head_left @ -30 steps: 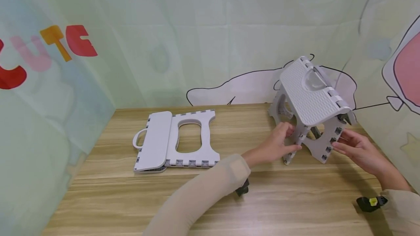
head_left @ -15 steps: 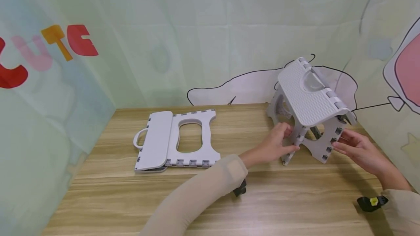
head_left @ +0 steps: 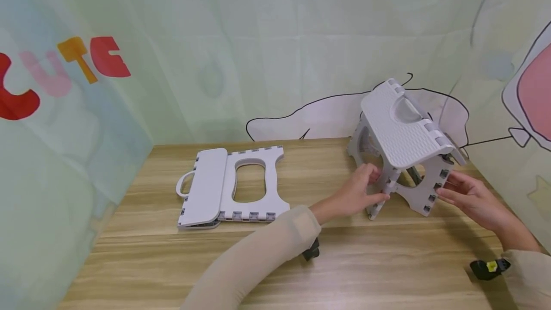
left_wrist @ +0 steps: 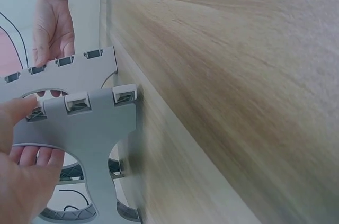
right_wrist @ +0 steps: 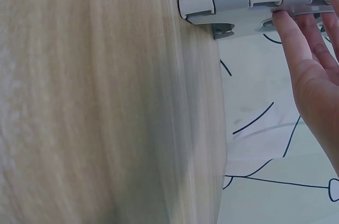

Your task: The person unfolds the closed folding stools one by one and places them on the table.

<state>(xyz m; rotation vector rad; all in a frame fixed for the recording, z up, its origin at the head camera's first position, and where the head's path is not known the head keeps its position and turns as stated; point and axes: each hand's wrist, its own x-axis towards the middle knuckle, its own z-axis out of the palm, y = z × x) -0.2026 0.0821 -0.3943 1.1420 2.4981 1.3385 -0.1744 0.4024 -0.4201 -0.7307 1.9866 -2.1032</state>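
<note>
A partly unfolded light grey folding stool (head_left: 402, 123) stands at the right on the wooden table, its two-part top bent like a roof. My left hand (head_left: 350, 193) grips the stool's left leg panel. Its thumb lies on the hinged front edge, while its fingers reach through the panel's opening, as the left wrist view shows (left_wrist: 32, 181). My right hand (head_left: 475, 200) holds the hinged edge of the right leg panel between thumb and fingers. In the right wrist view, fingertips (right_wrist: 280, 18) touch that edge.
A second folding stool (head_left: 204, 188), folded nearly flat, lies on the table (head_left: 142, 262) left of centre, its handle loop to the left. Printed cloth (head_left: 275, 51) hangs behind the table and along both sides. It is close to the right-hand stool.
The left leg panel and the textured half of the top have shifted left with my left hand, and the stool's legs stand wider apart. My right hand has barely moved.
</note>
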